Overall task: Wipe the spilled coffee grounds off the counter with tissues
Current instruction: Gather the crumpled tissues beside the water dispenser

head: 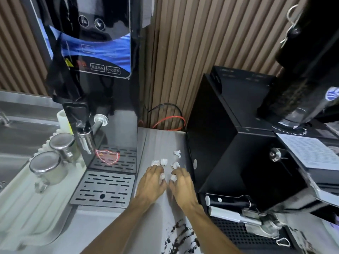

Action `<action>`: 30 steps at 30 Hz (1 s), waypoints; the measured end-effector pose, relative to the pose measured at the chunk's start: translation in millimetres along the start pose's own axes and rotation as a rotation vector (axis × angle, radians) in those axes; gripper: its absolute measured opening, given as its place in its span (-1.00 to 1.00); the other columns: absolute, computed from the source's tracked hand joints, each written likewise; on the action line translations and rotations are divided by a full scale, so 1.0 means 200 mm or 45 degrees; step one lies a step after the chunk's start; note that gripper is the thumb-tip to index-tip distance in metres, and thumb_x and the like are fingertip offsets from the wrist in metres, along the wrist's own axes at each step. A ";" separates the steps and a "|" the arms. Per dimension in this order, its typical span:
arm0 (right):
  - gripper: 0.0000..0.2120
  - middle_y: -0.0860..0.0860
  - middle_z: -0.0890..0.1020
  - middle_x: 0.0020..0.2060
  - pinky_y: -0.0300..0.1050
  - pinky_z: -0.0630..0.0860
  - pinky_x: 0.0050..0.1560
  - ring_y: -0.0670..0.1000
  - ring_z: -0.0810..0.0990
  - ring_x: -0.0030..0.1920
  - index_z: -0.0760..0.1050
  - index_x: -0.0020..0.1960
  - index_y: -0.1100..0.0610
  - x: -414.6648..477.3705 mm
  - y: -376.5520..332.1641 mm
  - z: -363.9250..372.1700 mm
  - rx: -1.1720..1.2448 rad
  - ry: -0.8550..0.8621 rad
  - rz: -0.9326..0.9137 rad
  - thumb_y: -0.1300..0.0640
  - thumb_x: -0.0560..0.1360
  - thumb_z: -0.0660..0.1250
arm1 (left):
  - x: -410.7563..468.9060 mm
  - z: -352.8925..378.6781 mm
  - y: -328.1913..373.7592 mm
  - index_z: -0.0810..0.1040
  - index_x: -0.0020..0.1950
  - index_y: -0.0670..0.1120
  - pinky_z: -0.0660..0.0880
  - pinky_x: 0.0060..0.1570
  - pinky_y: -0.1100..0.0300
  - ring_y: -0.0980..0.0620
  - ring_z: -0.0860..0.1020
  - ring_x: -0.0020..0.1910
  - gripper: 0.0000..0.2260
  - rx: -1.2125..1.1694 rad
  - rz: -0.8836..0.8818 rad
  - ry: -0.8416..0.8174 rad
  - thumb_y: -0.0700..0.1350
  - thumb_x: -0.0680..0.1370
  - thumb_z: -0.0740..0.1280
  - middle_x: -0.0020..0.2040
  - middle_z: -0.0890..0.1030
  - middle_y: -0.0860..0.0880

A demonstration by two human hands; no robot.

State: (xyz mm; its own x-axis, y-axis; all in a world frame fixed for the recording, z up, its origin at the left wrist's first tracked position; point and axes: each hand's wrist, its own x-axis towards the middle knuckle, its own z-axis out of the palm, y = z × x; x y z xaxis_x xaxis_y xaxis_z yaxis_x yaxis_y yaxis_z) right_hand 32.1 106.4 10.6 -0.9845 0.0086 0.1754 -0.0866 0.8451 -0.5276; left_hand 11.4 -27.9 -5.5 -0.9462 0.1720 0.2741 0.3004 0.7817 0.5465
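Observation:
Dark coffee grounds (180,237) lie smeared on the grey counter (157,142) near its front edge, between my forearms. Several small crumpled white tissue balls sit further back: one (177,153) near the black machine, two (159,162) side by side, another (175,165) just beyond my right fingers. My left hand (151,184) lies palm down with its fingers curled on a tissue ball (162,176). My right hand (181,186) mirrors it, fingers curled on a tissue ball (173,177). Both hands rest on the counter, almost touching.
A hot-water dispenser (102,88) with a slotted drip tray (104,187) stands left of the hands. Two steel pitchers (53,162) sit on a white drying mat. A black machine (229,143) and a portafilter (238,208) crowd the right side. Red and black cables (170,118) run along the slatted wall.

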 end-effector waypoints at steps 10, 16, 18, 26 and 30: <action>-0.75 0.00 0.49 0.08 -0.14 0.47 0.13 -0.02 0.46 0.06 0.51 0.20 0.16 -0.46 0.06 -0.32 0.100 0.203 -0.162 0.22 0.52 0.32 | -0.35 -0.12 0.39 0.47 0.05 0.01 0.43 -0.10 0.22 0.11 0.43 -0.03 -0.82 -0.065 0.147 0.081 -0.03 0.46 0.26 -0.04 0.49 0.11; -0.78 0.00 0.52 0.00 -0.12 0.48 0.05 0.00 0.50 0.02 0.54 0.12 0.15 -0.84 0.24 -0.63 0.135 0.333 -0.176 0.26 0.47 0.37 | -0.67 -0.11 0.83 0.51 0.05 -0.02 0.44 -0.03 0.23 0.06 0.48 -0.02 -0.82 -0.112 0.234 0.099 -0.09 0.46 0.34 -0.02 0.53 0.08; -0.77 0.00 0.53 0.01 -0.17 0.47 0.07 -0.01 0.50 0.02 0.54 0.11 0.17 -1.01 0.32 -0.75 0.123 0.368 -0.146 0.27 0.46 0.39 | -0.79 -0.07 1.00 0.52 0.06 -0.03 0.45 -0.02 0.22 0.05 0.49 -0.02 -0.81 -0.130 0.253 0.106 -0.10 0.45 0.37 -0.02 0.56 0.06; -0.72 0.06 0.51 0.03 -0.34 0.37 0.09 -0.10 0.43 -0.02 0.57 0.13 0.19 -1.80 0.88 -1.20 0.120 0.536 0.228 0.32 0.43 0.42 | -1.29 0.37 1.71 0.56 0.05 -0.10 0.45 0.02 0.10 -0.01 0.46 0.03 -0.75 -0.292 0.408 -0.163 -0.05 0.42 0.38 0.00 0.55 -0.02; -0.72 0.06 0.53 0.06 -0.26 0.45 0.06 -0.01 0.54 -0.04 0.57 0.12 0.16 -2.17 1.21 -1.29 0.106 0.617 0.549 0.26 0.43 0.45 | -1.58 0.66 2.04 0.58 0.08 -0.08 0.39 0.05 0.18 0.05 0.40 0.10 -0.75 -0.334 0.520 -0.420 -0.09 0.43 0.43 0.06 0.55 -0.02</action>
State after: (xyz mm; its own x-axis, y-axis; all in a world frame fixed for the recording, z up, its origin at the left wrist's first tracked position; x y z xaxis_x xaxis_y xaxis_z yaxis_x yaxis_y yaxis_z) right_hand 478.5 446.4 21.4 -0.7546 0.5941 0.2785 0.2699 0.6679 -0.6936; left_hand 416.4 315.9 25.3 -0.7225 0.6382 0.2659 0.6283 0.4455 0.6378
